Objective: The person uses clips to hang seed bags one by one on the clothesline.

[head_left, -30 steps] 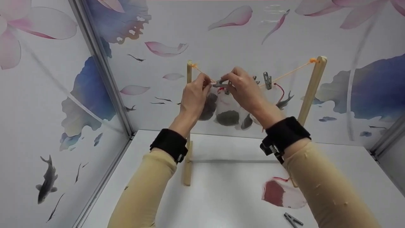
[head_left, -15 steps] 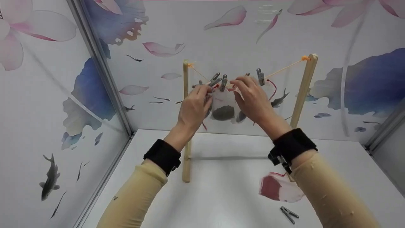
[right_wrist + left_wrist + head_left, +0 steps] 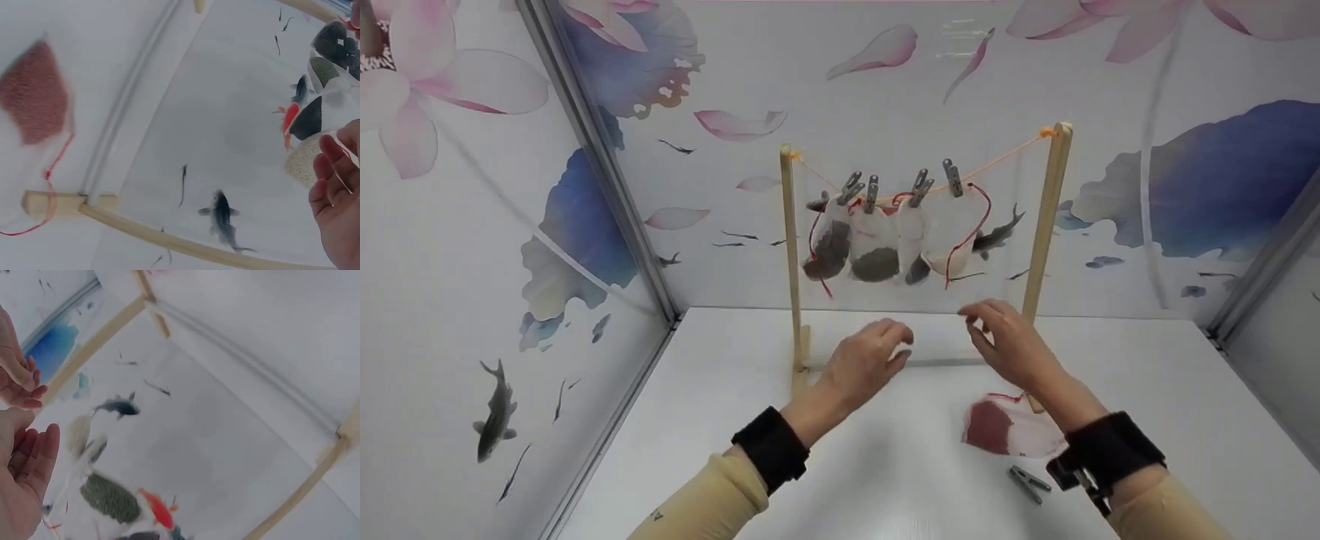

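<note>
My left hand (image 3: 870,356) and right hand (image 3: 1009,341) hover apart over the table, fingers loosely bent and holding nothing. Beyond them, several sheer drawstring pouches with dark or pale fillings hang from an orange string (image 3: 1005,159). Among these are a dark-filled pouch (image 3: 876,262) and a pale-filled pouch (image 3: 949,240). Metal clips, such as a clip (image 3: 952,178) at the right, grip their tops at the string. Nearest my right hand, a drawstring pouch with reddish grains (image 3: 990,427) lies on the table. A loose metal clip (image 3: 1029,484) lies in front of it.
A left wooden post (image 3: 789,247) and a right wooden post (image 3: 1048,217) carry the string. A grey rod (image 3: 945,363) runs low between them. Printed panels with fish and petals stand at the back (image 3: 720,262) and left (image 3: 457,300) of the white table (image 3: 720,450).
Earlier, both hands were up at the string with a clip and the pouches. They have let go and come down toward me, leaving the clips and pouches hanging in full view.
</note>
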Motion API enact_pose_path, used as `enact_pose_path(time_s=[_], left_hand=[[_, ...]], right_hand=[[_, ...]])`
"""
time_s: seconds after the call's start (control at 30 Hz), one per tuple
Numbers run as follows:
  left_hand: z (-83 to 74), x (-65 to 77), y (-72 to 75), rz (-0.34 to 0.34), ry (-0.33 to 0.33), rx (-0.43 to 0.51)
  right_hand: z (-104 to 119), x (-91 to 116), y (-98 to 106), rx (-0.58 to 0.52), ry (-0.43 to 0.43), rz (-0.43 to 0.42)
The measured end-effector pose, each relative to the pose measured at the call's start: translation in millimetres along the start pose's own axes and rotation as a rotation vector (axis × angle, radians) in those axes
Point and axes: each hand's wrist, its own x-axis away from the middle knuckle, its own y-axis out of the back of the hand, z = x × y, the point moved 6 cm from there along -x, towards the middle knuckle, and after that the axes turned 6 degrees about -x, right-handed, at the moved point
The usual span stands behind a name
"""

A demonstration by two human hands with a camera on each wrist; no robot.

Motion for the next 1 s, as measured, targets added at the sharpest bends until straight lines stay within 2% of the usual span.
enact_pose_path(time_s=[0.13, 0.23, 0.3, 0.4, 0.5, 0.57, 0.67, 0.77, 0.93, 1.0], left_hand=[[-22.5, 28.4, -39.4, 0.249, 0.018, 0.035], [-38.8, 51.4, -72.6, 0.473, 0.048, 0.08], [-51.1, 67.6, -94.1, 0.608, 0.062, 0.115], [-70.6, 90.8, -121.0, 0.752, 0.057, 0.173], [-86.5, 106.3, -138.3, 0.78, 0.054, 0.244], [-92.4, 111.0, -145.2, 0.759, 0.084, 0.319], [-94.1, 112.7, -151.5, 0.722, 0.197, 0.489], [-94.8, 113.2, -155.3, 0.707, 0.301, 0.647], [-105.5, 114.4, -156.9, 0.709, 0.377, 0.816], [-111.2, 114.9, -156.8, 0.718, 0.405, 0.867]], right_hand=[[-18.4, 59.4, -19.2, -0.036, -0.121, 0.212], [-35.4, 103.9, -29.4, -0.041, -0.202, 0.316], [-48.8, 129.5, -34.8, -0.048, -0.312, 0.367], [-67.8, 161.0, -43.9, -0.064, -0.539, 0.423], [-75.7, 183.1, -54.5, -0.07, -0.698, 0.452], [-74.2, 191.2, -60.8, -0.054, -0.722, 0.432], [-64.8, 196.0, -68.8, -0.015, -0.684, 0.381], [-50.9, 197.0, -76.9, -0.03, -0.615, 0.355], [-28.1, 200.1, -87.5, -0.207, -0.465, 0.383], [-24.8, 203.6, -88.0, -0.299, -0.439, 0.385]])
